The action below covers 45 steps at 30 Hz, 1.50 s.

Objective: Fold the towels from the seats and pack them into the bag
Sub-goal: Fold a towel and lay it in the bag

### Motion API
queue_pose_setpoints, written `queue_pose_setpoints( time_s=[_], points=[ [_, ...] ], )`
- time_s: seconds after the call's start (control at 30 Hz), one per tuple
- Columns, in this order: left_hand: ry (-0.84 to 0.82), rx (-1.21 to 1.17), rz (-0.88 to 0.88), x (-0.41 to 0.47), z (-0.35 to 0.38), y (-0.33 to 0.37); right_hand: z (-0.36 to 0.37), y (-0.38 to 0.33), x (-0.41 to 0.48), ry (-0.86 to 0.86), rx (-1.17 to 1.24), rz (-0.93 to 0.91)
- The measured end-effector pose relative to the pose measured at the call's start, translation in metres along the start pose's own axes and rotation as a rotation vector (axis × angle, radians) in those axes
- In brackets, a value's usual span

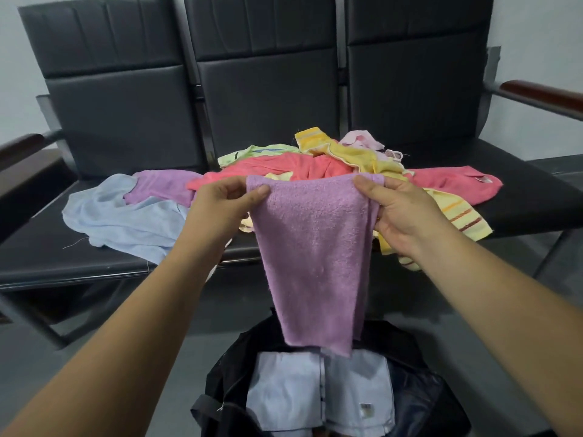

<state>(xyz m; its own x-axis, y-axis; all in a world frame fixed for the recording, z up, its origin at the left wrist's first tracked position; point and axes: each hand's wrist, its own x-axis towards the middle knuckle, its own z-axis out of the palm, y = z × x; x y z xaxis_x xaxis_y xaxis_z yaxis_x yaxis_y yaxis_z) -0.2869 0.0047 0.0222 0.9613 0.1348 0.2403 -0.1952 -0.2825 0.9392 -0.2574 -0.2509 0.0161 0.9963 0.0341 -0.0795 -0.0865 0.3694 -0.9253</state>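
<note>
A purple towel (315, 247) hangs folded in the air above the open black bag (233, 367). My left hand (220, 203) pinches its top left corner and my right hand (397, 212) pinches its top right corner. Inside the bag lies a folded light blue towel (315, 395). Behind my hands, a heap of towels covers the black seats (94, 260): a coral one (284, 168), yellow ones (356, 156), a light green one (252, 152), a pink one (362, 138), another purple one (161, 184) and a light blue one (126, 219).
The row of three black seats has wooden armrests at the left (22, 146) and right (542, 93). The bag stands on the grey floor (132, 357) in front of the middle seat. A striped yellow towel (457, 216) hangs over the seat's front edge.
</note>
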Motion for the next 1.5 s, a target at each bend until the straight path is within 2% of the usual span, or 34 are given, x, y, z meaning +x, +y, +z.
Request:
queue_pose_setpoints(
  time_s=[0.1,0.2,0.3,0.4,0.5,0.6,0.7,0.8,0.93,1.0,1.07,1.13,1.2,1.27,1.37,1.5],
  points=[
    [0.033,-0.051,-0.050,0.002,0.001,0.000,0.000,0.000,0.001,-0.056,0.167,0.042],
    [-0.032,-0.143,-0.041,0.000,0.005,0.002,-0.003,0.000,0.005,-0.069,0.168,0.054],
    [-0.090,-0.122,0.009,-0.003,0.005,0.005,-0.008,0.001,0.009,-0.062,0.074,-0.005],
    [0.003,-0.016,0.036,-0.002,0.004,0.005,-0.010,0.002,0.008,0.020,-0.132,-0.100],
    [0.051,-0.044,0.039,-0.003,0.003,0.005,-0.009,0.002,0.005,0.040,-0.260,-0.210],
    [-0.014,-0.144,0.088,-0.006,0.004,0.011,-0.006,0.000,0.001,-0.051,-0.212,-0.244],
    [-0.154,-0.174,0.152,-0.009,0.009,0.016,-0.001,-0.001,-0.004,-0.233,-0.428,-0.364],
    [-0.276,-0.152,0.185,-0.011,0.016,0.018,0.012,0.005,-0.014,-0.383,-0.591,-0.336],
    [-0.281,-0.140,0.158,-0.016,0.023,0.021,0.026,0.017,-0.020,-0.328,-0.540,-0.334],
    [-0.222,-0.210,0.072,-0.018,0.027,0.019,0.029,0.015,-0.018,-0.260,-0.373,-0.309],
    [-0.251,-0.236,-0.074,-0.018,0.027,0.012,0.029,0.011,-0.013,-0.221,-0.120,-0.252],
    [-0.432,-0.137,-0.177,-0.020,0.029,0.007,0.027,0.004,-0.009,-0.195,0.036,-0.177],
    [-0.562,-0.039,-0.237,-0.024,0.031,0.005,0.021,-0.002,-0.007,-0.166,0.067,-0.119],
    [-0.545,-0.112,-0.269,-0.026,0.032,0.006,0.014,-0.003,0.000,-0.105,0.056,-0.033],
    [-0.508,-0.380,-0.291,-0.026,0.036,0.011,0.001,0.000,0.009,-0.052,0.016,0.154],
    [-0.291,-0.591,-0.392,-0.022,0.046,0.015,-0.010,0.002,0.005,-0.101,0.022,0.321]
  ],
)
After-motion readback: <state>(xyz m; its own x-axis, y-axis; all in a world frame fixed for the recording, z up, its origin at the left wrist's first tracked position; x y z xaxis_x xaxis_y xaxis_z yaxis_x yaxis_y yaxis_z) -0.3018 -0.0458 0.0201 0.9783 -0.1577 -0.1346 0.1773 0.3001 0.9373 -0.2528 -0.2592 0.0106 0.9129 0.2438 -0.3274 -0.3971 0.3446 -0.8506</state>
